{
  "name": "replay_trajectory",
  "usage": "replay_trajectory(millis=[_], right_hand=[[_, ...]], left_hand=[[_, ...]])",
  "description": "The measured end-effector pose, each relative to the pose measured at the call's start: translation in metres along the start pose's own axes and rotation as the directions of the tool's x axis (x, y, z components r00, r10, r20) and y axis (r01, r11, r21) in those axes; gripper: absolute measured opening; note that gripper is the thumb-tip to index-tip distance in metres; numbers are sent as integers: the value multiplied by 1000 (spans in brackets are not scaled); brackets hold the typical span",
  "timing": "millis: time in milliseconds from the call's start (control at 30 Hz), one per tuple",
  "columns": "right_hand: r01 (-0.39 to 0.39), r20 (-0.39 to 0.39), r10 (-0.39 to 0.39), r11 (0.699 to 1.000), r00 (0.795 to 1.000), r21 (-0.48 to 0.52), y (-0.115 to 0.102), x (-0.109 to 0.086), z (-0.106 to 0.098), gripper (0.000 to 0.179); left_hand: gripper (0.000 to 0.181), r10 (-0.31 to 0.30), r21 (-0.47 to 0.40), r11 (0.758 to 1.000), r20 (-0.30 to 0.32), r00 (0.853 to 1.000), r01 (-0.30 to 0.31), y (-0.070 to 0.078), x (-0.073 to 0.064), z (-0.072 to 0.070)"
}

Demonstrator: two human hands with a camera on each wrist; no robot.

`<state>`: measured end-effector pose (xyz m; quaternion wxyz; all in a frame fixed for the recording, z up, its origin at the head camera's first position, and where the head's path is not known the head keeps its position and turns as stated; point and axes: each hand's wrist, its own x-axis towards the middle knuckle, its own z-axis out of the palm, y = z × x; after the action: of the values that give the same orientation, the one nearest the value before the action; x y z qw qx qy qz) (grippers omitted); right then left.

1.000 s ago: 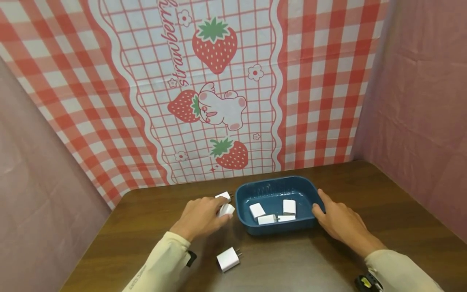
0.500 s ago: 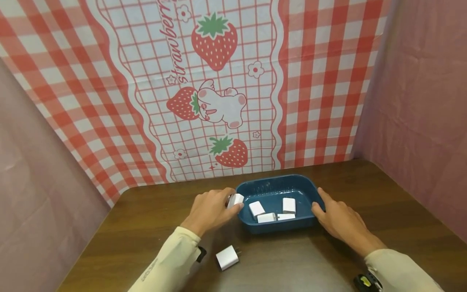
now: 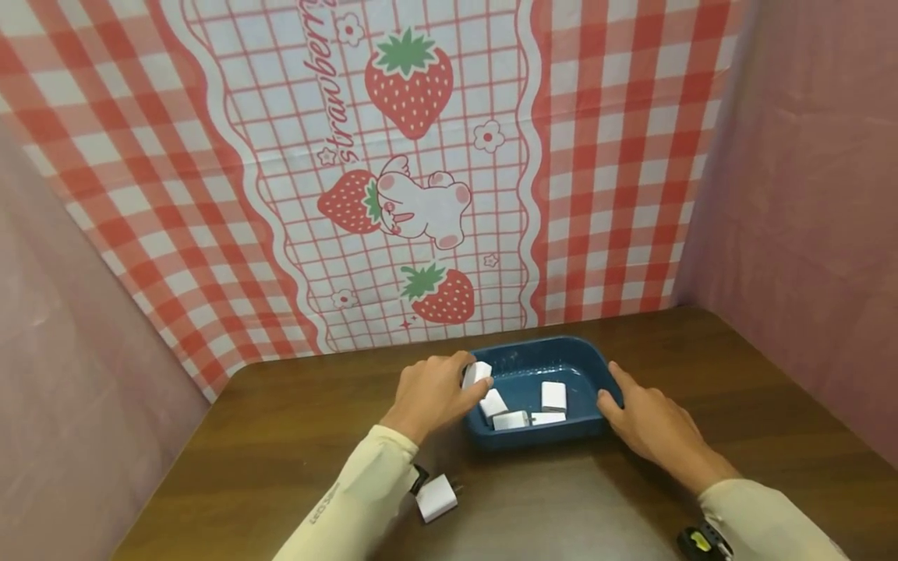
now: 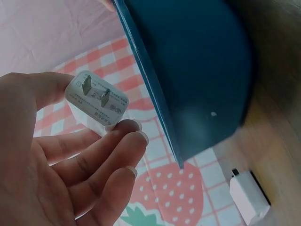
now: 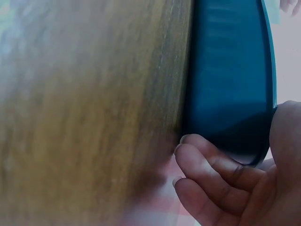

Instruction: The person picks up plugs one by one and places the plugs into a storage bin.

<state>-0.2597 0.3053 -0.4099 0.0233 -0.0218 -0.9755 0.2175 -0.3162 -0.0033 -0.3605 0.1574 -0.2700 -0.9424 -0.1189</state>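
My left hand [image 3: 435, 393] pinches a white charger plug [image 3: 477, 375] between thumb and fingers, over the left rim of the blue plastic tray [image 3: 540, 442]. In the left wrist view, two metal prongs and fine print show on the end of this held charger plug [image 4: 97, 98]. My right hand [image 3: 655, 425] grips the tray's right side, thumb at the rim and fingers against the outer wall [image 5: 230, 70] in the right wrist view. Inside the tray lie several white charger plugs, one standing apart [image 3: 553, 396] toward the right.
Another white charger plug [image 3: 437, 499] lies on the wooden table [image 3: 231, 460], in front of the tray and beside my left wrist. The left wrist view shows a charger plug [image 4: 249, 197] outside the tray. A strawberry-print checkered cloth [image 3: 421, 195] hangs behind the table.
My left hand has lifted the charger plug from the table left of the tray and moved it right, over the rim. My right hand stays at the tray's right side.
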Motion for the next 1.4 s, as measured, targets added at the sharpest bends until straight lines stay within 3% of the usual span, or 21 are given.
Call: replay_trajectory(millis=[233,500,767,1100,1400], right_hand=[[-5,18,5,1000,1000,10,-3,1,3,76],[-25,9,25,1000,1000,-3,4,-2,-4,77],[-1,-9,1,1000,1000,2,3,0,-1,74],[-11,-22,11,1000,1000,3,2,-2,4,74],[-2,-36,3,1000,999,13,1,-1,2,73]], left_hand=[[48,-10,-13,1000,36,999,11,7,6,6],[49,61,20,998,46,997,-62,26,22,15],[47,85,44,995,100,991,-89,42,31,22],[49,110,73,989,236,966,-130,62,39,31],[49,172,104,973,264,949,-205,78,50,25]])
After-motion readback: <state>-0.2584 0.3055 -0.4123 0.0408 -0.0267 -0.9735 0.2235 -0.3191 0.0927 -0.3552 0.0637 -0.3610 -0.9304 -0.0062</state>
